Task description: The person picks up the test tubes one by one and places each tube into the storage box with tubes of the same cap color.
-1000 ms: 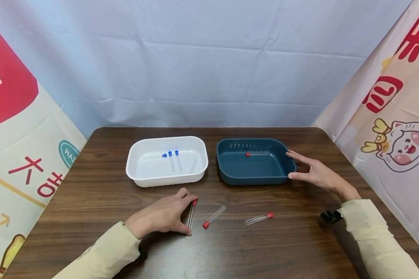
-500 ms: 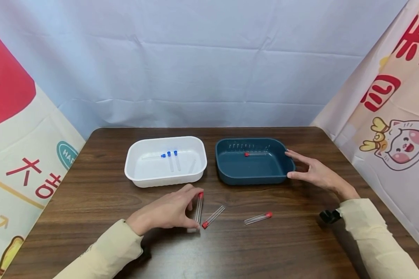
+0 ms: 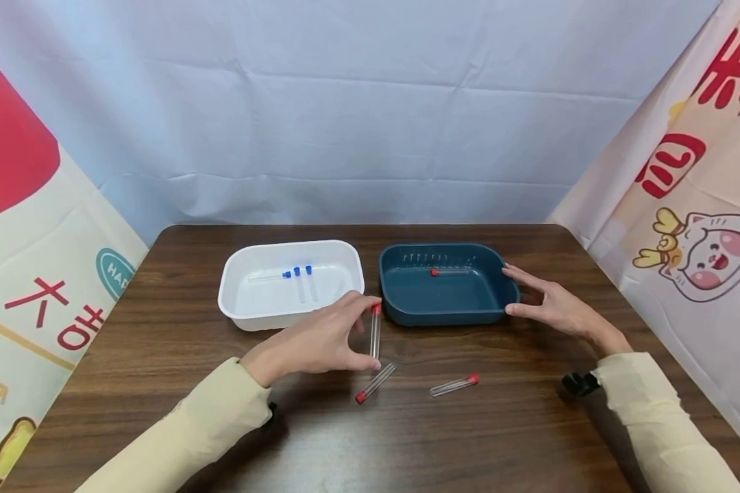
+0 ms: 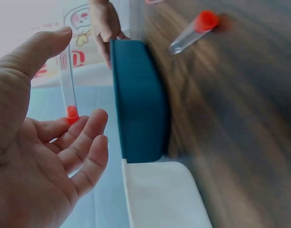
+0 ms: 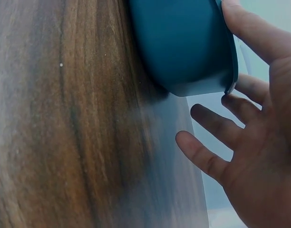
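Note:
Held upright between the thumb and fingertips of my left hand (image 3: pixel 321 340) is a clear test tube (image 3: pixel 375 334) with a red cap at its top. It is in front of the gap between the two basins. The left wrist view shows the thumb on the plain end and fingers at the cap. My right hand (image 3: pixel 558 309) touches the right end of the dark teal basin (image 3: pixel 444 319), fingers spread and mostly straight, thumb at the rim. Two more red-capped test tubes lie on the table, one (image 3: pixel 379 381) just below the held tube and another (image 3: pixel 453 386) farther right.
A white basin (image 3: pixel 284 322) stands left of the teal one, holding several blue-capped tubes (image 3: pixel 300 286). Inside the teal basin lies a red-capped tube (image 3: pixel 453 272). The wooden table (image 3: pixel 469 445) ends at a pale cloth backdrop (image 3: pixel 358 137).
My left hand has carried the red-capped test tube up and to the right, from left of the loose tubes to beside the basins. My right hand has stayed at the teal basin.

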Motion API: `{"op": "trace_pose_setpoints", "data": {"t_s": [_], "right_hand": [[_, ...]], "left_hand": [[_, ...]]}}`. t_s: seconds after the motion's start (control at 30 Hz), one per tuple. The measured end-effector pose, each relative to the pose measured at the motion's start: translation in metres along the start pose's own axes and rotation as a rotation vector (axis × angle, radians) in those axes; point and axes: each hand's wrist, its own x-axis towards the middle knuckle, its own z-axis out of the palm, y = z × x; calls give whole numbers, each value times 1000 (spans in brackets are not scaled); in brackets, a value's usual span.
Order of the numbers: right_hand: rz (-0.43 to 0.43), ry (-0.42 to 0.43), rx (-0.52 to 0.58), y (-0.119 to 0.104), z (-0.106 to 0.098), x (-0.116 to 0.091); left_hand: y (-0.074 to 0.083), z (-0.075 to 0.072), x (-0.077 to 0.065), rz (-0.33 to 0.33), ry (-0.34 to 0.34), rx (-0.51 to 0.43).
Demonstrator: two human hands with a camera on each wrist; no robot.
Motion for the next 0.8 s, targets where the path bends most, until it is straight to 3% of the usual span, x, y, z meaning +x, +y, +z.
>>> {"op": "trace_pose_setpoints", "data": {"t_s": [0.4, 0.8], "right_hand": [[9, -2, 31, 0, 1, -2], [-5, 9, 11, -2, 0, -2]], "left_hand": [[10, -15, 44, -45, 27, 71], [15, -26, 73, -71, 20, 70]]}}
